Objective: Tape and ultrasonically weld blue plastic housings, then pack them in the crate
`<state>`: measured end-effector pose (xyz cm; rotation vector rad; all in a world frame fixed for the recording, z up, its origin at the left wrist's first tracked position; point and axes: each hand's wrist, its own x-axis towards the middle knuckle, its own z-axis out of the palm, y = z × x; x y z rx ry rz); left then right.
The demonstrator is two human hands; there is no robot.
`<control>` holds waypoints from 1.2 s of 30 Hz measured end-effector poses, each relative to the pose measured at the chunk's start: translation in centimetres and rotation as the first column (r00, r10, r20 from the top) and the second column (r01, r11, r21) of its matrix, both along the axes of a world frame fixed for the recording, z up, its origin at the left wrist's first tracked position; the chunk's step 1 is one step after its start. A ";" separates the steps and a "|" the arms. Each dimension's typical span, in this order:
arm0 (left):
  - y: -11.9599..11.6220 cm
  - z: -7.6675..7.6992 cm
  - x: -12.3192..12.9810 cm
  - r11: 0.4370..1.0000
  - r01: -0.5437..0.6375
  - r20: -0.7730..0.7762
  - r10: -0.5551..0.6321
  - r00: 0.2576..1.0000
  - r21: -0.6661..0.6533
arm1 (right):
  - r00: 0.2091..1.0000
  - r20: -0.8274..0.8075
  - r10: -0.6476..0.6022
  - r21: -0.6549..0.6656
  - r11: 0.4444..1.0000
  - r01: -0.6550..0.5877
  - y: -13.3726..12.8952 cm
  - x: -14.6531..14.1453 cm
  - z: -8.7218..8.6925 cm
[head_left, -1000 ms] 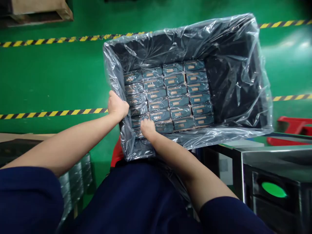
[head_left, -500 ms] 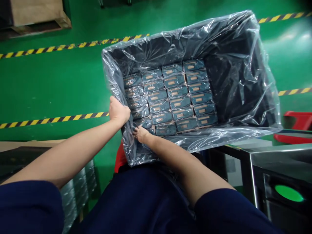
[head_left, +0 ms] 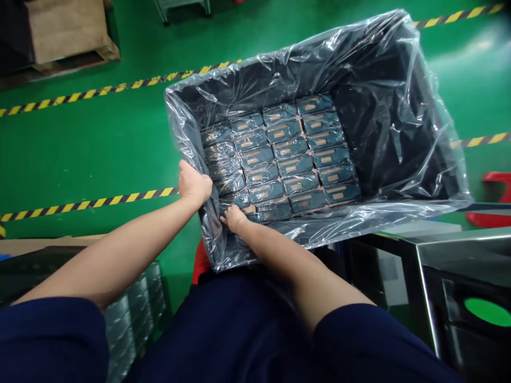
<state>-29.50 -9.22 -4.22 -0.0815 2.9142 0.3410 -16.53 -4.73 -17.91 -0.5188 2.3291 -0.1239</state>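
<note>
A black bin (head_left: 383,133) lined with clear plastic film (head_left: 399,114) fills the upper middle of the view. Inside it, several dark wrapped packs (head_left: 296,163), each with a tan patch, lie in rows on the left part of the floor. My left hand (head_left: 195,182) is closed around the film-covered left rim. My right hand (head_left: 233,217) reaches in at the near left corner, fingers bent on a dark pack there; its fingertips are partly hidden, and whether they grip the pack is unclear.
Yellow-black tape lines (head_left: 91,93) cross the green floor. A wooden pallet (head_left: 72,53) sits at upper left. At lower right stands a metal-framed machine (head_left: 429,298) with a green disc. Something red lies by the right edge.
The view has shifted slightly, so the machine and pallet sit a little further right. My left hand keeps its hold on the rim; my right hand stays in the same corner, moved very little.
</note>
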 end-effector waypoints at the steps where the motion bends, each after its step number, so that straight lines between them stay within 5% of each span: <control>1: 0.0 0.0 0.0 1.000 0.000 -0.003 0.000 1.000 -0.004 | 1.000 0.011 -0.016 0.007 1.000 0.016 0.0 0.0 0.0; 13: 0.0 0.2 0.0 1.000 -0.008 0.003 0.008 1.000 -0.015 | 0.992 0.110 -0.061 0.022 0.998 0.058 -0.8 -1.5 -0.1; 27: 0.0 0.2 0.0 0.999 -0.013 0.014 0.013 1.000 0.038 | 0.981 -0.193 0.002 -0.178 0.983 -0.037 1.2 -1.3 3.8; 31: 0.0 0.2 -0.1 0.999 -0.023 0.018 0.022 1.000 0.032 | 0.977 -0.204 0.069 -0.227 0.967 -0.116 0.3 -1.6 2.8; 36: 0.0 0.2 -0.1 0.999 -0.029 0.024 0.029 0.999 0.028 | 0.988 -0.064 0.141 -0.323 0.934 -0.154 -0.6 -2.0 -0.6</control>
